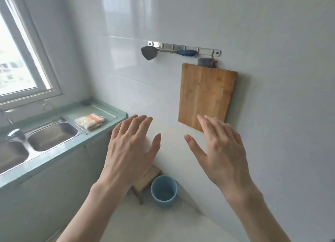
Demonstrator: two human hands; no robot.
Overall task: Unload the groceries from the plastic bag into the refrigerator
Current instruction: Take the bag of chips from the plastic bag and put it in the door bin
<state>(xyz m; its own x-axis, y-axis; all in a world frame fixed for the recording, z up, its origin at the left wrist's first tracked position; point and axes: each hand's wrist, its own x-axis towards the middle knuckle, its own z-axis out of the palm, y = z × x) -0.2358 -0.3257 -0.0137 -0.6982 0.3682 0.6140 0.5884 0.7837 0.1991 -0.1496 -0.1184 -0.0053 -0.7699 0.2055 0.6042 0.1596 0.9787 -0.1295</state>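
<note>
Neither grip holds anything: left hand (130, 149) and right hand (220, 147) hover mid-frame, fingers spread, before a white wall. Wooden cutting board (206, 95) hangs upper right; steel sink (52, 135) sits left. Bag and refrigerator are out of view.

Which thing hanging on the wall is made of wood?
The cutting board, hanging under the right end of the hook rail. It is brown wood; the spatula to its left is grey metal with a blue handle.
</note>
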